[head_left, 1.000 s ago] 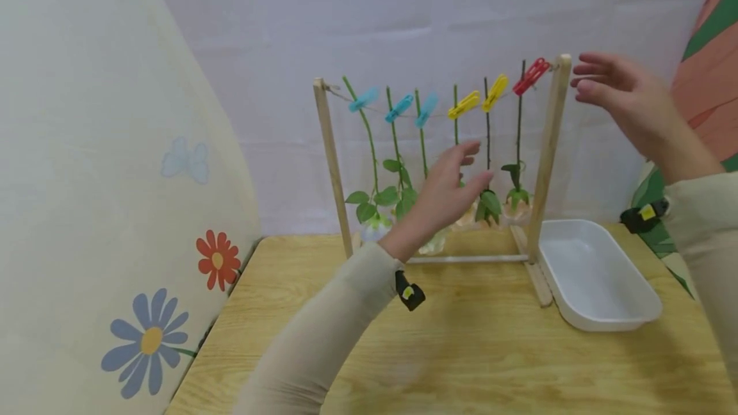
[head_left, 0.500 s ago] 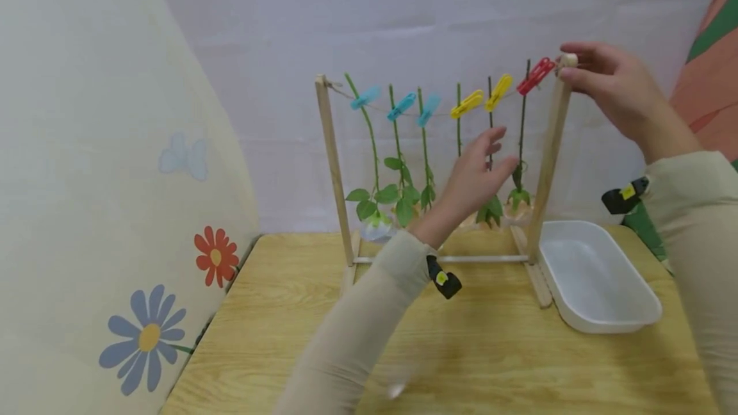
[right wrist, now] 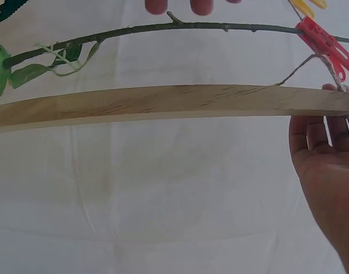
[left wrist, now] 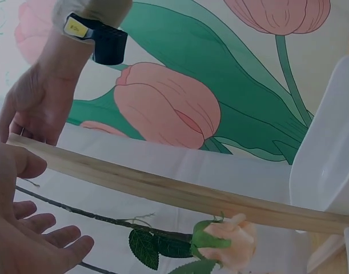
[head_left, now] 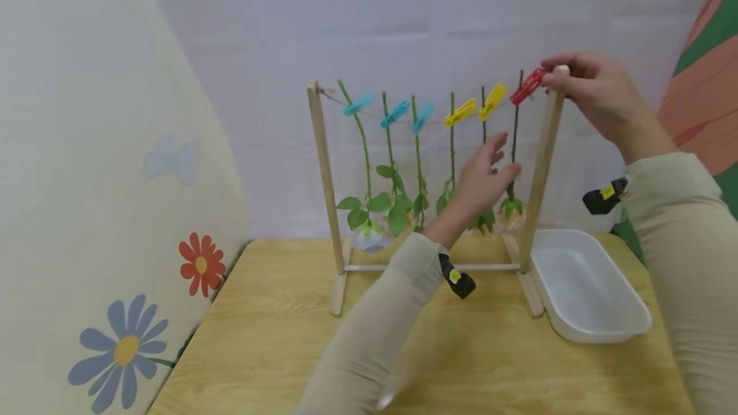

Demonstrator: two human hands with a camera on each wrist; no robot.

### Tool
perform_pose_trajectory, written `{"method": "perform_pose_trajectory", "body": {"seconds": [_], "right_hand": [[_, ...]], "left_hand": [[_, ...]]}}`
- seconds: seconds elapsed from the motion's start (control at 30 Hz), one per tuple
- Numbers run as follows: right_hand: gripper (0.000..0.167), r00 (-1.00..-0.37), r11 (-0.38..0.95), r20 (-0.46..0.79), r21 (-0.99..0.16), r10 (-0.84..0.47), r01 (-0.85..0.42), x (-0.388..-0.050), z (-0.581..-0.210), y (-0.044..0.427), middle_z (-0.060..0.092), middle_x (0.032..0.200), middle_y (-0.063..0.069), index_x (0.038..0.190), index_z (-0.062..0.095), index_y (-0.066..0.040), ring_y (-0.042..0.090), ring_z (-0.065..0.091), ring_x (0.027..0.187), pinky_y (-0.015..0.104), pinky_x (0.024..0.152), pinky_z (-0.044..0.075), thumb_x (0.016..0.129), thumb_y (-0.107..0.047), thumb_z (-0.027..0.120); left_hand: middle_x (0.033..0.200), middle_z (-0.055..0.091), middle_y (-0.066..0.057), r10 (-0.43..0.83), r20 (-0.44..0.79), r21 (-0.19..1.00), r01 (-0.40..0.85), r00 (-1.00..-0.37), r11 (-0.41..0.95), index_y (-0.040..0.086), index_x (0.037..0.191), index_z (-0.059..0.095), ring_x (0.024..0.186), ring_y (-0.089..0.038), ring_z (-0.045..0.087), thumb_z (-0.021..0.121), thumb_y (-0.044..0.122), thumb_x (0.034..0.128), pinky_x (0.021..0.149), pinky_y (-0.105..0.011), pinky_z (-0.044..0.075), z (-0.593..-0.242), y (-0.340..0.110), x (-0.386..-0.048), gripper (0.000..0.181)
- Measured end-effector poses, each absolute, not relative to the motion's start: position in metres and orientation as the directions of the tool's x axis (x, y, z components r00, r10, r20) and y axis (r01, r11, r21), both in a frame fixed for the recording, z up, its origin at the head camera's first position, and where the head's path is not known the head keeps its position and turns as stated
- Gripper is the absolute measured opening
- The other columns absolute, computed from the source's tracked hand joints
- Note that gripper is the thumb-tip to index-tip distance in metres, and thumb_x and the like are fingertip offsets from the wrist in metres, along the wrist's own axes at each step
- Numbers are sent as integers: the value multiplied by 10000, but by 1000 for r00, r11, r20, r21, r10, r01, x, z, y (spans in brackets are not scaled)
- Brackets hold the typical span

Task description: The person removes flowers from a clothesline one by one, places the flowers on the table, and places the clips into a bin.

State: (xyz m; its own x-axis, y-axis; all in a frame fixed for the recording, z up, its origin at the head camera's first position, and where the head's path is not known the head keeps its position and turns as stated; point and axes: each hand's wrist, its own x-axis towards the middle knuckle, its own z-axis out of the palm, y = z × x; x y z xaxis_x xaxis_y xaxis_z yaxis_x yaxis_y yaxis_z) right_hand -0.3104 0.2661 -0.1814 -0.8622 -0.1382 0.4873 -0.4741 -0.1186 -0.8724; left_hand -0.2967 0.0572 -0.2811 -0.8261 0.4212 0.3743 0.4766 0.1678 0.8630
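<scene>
A wooden rack point(head_left: 325, 175) stands on the table, with a string tied between its posts. Several roses hang upside down from it by clothespins: blue point(head_left: 394, 114) on the left, yellow point(head_left: 460, 113) further right. A red clothespin point(head_left: 527, 87) holds the rightmost stem point(right wrist: 220, 26), whose peach rose point(left wrist: 231, 240) hangs below. My right hand point(head_left: 605, 98) reaches around the post's top, thumb and fingertips pinching the red clothespin's handle end. Beside the rightmost stems my left hand point(head_left: 484, 178) is held with fingers spread, gripping nothing; it hides parts of the stems behind.
A white plastic tub point(head_left: 590, 287) stands at the right, next to the rack's foot point(head_left: 529, 293). The wood-patterned table point(head_left: 259, 351) meets a flower-printed wall panel point(head_left: 127, 235) on the left. White cloth point(head_left: 403, 5) hangs behind the rack.
My right hand has moved left from beside the right post to the red clothespin. My left hand has shifted right, closer to the rightmost stem. The view has shifted slightly.
</scene>
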Motion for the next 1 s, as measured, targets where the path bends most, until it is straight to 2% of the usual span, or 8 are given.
{"method": "perform_pose_trajectory", "body": {"seconds": [0.17,0.43,0.57,0.83,1.0], "right_hand": [[207,-865,-92,478,-878,-150,-469,-311,-180,263,638,1018,55,1129,716,-6,174,575,917,182,830,520,932,39,676],[163,-880,11,458,-886,-123,-463,-311,-175,260,647,1003,30,1093,733,-42,167,563,938,189,852,476,933,-31,704],[118,-879,-10,463,-885,-117,-465,-313,-174,255,660,974,37,1041,735,-34,162,573,914,187,842,488,938,-6,682],[75,-880,-82,459,-888,-120,-452,-315,-174,249,672,959,54,1003,719,-17,167,610,890,179,811,539,929,-22,706],[87,-884,-149,452,-888,-120,-434,-318,-175,249,705,932,61,1005,741,1,174,631,870,194,794,557,931,-3,696]], "left_hand": [[1610,384,-10,387,380,856,478,-840,198,143,1586,324,1423,-191,445,610,199,1010,1122,-290,424,-283,64,-298,645],[1582,428,-24,342,368,876,446,-864,184,139,1583,322,1415,-175,453,601,177,1016,1117,-300,432,-285,70,-300,633],[1543,480,-44,347,388,873,461,-854,157,143,1569,348,1384,-165,490,603,163,1015,1091,-288,456,-286,72,-302,610],[1307,631,-146,309,479,849,523,-822,75,51,1501,429,1126,-148,634,602,22,991,899,-147,521,-286,77,-303,540],[1216,670,-120,285,503,827,550,-816,115,68,1453,480,998,-111,650,608,-9,987,762,-130,544,-285,77,-302,490]]}}
